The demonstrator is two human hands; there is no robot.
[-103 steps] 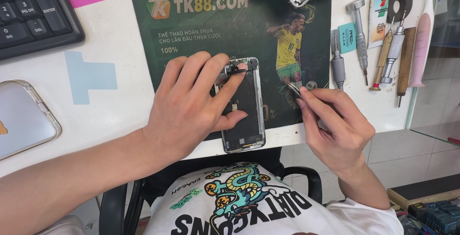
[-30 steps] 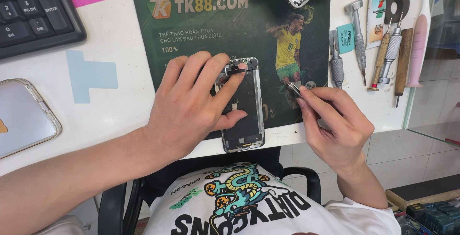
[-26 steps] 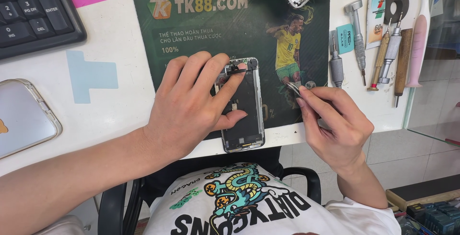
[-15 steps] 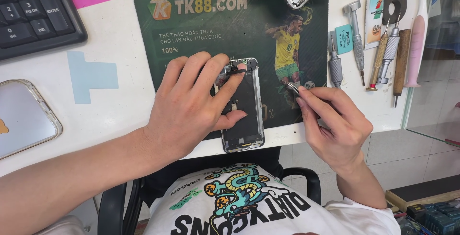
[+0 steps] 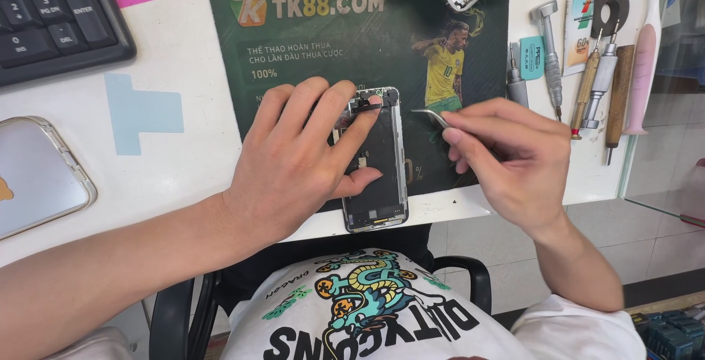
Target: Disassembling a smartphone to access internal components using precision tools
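Bright, even daylight fills the view. The white bench (image 5: 183,162) is almost washed out, with soft, short shadows under both hands. A faint sheen shows on the clear phone case (image 5: 37,173) at left. Focus is sharp throughout, with slight wide-angle bending near the edges.
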